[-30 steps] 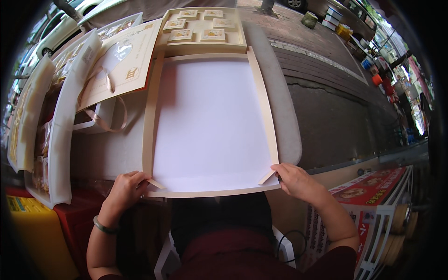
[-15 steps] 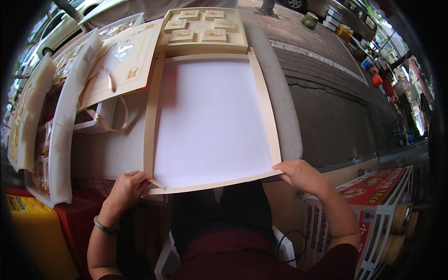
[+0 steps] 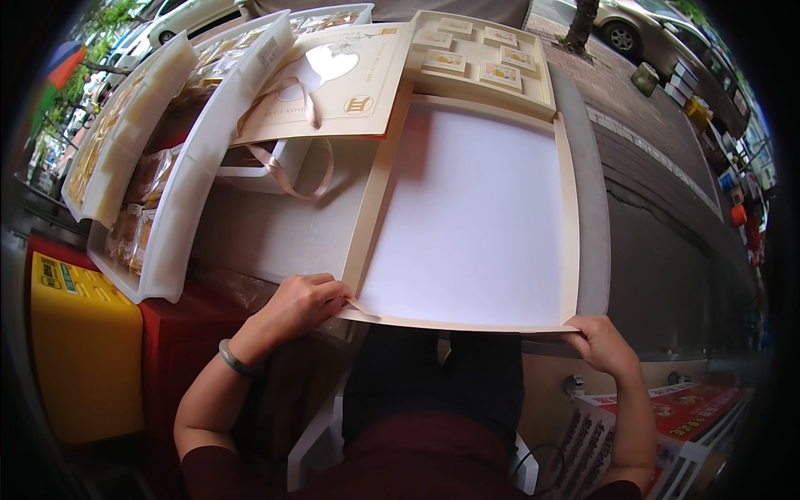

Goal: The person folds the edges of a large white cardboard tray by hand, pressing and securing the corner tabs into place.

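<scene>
A shallow cream cardboard box (image 3: pixel 483 217) with a white inside lies open before me, its near edge at the front of the table. My left hand (image 3: pixel 304 304) is closed on its near left corner, where a small flap stands out of line with the rim. At the near right corner my right hand (image 3: pixel 606 343) pinches the edge between thumb and fingers. Behind this box sits a cream tray (image 3: pixel 479 93) holding several small flat boxes with printed tops. To the left lies a cream gift bag (image 3: pixel 371 71) with a ribbon handle and a pale cutout shape.
Long white plastic crates (image 3: pixel 218 154) with wrapped packets stand at the left. Below them are a red box (image 3: pixel 187 337) and a yellow box (image 3: pixel 87 367). The grey tabletop (image 3: pixel 275 225) ends at my legs. A paved street with a parked car (image 3: pixel 667 42) lies beyond the right edge.
My view has turned left, so the table and both hands sit farther right in the picture. Both hands keep hold of the same two corners of the box.
</scene>
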Demonstrator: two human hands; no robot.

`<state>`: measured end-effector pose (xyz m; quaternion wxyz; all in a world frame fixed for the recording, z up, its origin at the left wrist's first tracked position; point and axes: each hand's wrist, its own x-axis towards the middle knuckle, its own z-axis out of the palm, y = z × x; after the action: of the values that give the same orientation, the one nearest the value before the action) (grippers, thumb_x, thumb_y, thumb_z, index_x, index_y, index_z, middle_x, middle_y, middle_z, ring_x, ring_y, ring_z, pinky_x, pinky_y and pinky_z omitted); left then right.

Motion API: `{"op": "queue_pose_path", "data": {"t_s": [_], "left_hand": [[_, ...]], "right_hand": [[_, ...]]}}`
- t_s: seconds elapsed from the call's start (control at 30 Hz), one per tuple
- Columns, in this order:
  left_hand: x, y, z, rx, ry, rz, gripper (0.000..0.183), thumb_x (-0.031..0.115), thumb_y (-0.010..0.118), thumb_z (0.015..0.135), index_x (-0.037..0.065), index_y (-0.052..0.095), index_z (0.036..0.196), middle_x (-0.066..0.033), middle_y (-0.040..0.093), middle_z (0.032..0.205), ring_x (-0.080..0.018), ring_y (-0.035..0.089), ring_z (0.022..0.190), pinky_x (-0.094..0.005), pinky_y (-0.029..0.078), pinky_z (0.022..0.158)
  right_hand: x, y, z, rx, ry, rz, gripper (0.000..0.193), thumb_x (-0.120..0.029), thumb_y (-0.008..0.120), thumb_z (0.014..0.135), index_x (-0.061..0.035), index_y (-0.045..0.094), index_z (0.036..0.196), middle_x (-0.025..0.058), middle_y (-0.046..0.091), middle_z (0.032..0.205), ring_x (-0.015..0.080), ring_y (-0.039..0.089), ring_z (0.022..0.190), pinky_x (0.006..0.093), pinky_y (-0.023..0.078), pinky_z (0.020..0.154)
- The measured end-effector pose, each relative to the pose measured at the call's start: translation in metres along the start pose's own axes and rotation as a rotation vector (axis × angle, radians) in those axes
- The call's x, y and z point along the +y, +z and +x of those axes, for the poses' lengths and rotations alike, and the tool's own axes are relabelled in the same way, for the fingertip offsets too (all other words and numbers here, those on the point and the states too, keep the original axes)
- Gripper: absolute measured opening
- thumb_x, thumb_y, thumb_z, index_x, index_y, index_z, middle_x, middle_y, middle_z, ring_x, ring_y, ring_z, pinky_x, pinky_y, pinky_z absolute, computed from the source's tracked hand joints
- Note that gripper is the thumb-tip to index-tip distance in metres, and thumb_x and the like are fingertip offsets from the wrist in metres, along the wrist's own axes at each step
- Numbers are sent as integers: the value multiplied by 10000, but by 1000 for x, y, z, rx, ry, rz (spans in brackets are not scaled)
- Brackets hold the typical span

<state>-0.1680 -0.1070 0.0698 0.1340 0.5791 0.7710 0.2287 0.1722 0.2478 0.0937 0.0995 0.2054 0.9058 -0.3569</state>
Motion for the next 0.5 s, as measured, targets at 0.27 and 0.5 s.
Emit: {"op": "queue_pose_path", "data": {"t_s": [0.27,0.5], "left_hand": [[-2,0,-5,-37,198,332,169,192,705,843,110,629,970,-56,585,737,-260,642,689,-390,527,590],[11,-9,0,-77,277,509,178,212,696,845,127,631,987,-31,593,907,-201,622,782,-345,506,640]], "right_hand": [[-3,-2,2,12,-48,-20,135,-56,679,903,-8,711,1025,207,699,873,359,695,803,379,546,738],[-1,3,-3,56,-61,-45,127,-47,686,896,-12,713,1014,200,707,898,371,696,824,386,550,752]]}}
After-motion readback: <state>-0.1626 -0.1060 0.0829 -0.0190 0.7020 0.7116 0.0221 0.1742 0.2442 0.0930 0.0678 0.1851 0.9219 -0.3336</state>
